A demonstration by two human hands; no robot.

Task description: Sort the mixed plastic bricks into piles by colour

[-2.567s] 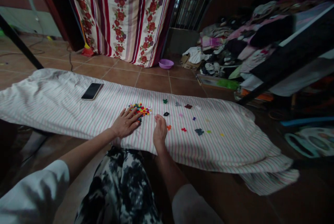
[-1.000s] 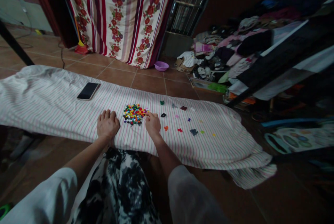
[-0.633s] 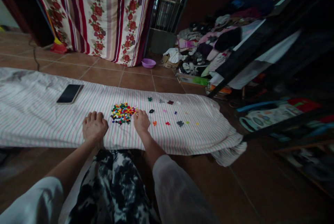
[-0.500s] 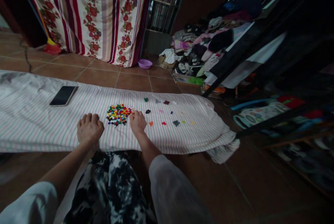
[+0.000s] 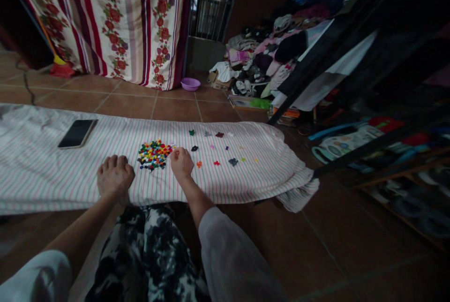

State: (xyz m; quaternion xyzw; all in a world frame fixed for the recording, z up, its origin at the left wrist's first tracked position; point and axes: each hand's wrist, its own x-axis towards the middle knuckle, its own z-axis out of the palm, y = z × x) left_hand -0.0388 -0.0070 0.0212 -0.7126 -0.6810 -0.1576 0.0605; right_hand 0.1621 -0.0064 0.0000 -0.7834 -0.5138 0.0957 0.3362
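While the right hand [image 5: 182, 161] curls at the right side of the pile of small coloured pieces [image 5: 153, 154], its fingertips are drawn together; whether they pinch a piece, I cannot tell. The left hand [image 5: 115, 175] rests palm down by the near edge of the striped surface [image 5: 277, 177], fingers slightly apart; it has come off the pile, leaving the pieces uncovered and the right hand alone at them. Toward the surface's right end lie separate clusters: green [image 5: 191, 132] and brown [image 5: 220, 134] by the far edge, orange [image 5: 199, 164], red [image 5: 216, 163] and grey [image 5: 233, 162] nearer the person. Leftward, a phone [image 5: 76, 133] lies near the far edge
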